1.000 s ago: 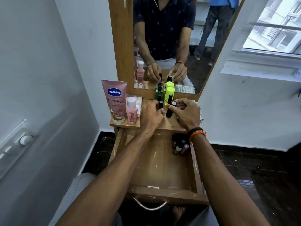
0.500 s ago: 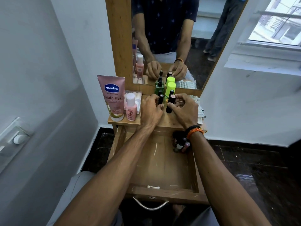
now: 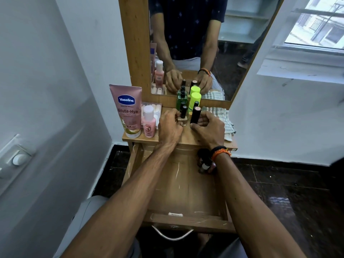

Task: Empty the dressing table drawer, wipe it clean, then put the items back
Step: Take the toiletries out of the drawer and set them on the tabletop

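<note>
The wooden drawer (image 3: 178,190) is pulled open below the dressing table top (image 3: 188,139). A few small bottles (image 3: 205,163) lie in its back right corner; the rest of its floor is bare and scratched. My left hand (image 3: 170,128) rests on the table top, fingers curled round a small black-capped bottle (image 3: 183,112). My right hand (image 3: 211,128) pinches the lower part of a black lipstick tube (image 3: 195,114), which stands upright on the top. A checked cloth (image 3: 222,117) lies to the right of that hand.
On the top stand a pink Vaseline tube (image 3: 127,110), a small pink bottle (image 3: 149,122), a green bottle (image 3: 181,99) and a neon-yellow bottle (image 3: 195,98), with another black tube beside it. The mirror (image 3: 188,43) rises behind. A metal handle (image 3: 172,235) hangs from the drawer front. Walls stand on both sides.
The black tube in my right hand has gone from tilted to upright on the table top. Both hands have stayed close together over the small items.
</note>
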Available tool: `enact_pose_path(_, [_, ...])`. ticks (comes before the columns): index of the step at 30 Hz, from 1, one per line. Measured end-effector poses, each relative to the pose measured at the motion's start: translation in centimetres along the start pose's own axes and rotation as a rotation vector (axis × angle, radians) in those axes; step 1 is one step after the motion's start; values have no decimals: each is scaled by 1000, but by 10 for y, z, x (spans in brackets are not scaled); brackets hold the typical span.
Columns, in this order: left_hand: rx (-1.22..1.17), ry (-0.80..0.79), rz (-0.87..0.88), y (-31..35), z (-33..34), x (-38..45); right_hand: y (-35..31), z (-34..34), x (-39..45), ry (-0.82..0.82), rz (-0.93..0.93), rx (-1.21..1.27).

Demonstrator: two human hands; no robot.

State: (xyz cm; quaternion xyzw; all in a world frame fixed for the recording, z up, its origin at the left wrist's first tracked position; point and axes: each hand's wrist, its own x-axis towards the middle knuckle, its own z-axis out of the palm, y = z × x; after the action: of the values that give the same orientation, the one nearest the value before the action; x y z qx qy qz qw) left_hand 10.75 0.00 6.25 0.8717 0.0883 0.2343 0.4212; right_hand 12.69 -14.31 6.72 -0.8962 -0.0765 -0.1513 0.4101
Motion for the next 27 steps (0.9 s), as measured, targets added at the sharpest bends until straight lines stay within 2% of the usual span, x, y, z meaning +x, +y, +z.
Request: enact_pose_path(27, [-18,71,-54,6,-5,-11,-2,1,-5,35,19,34])
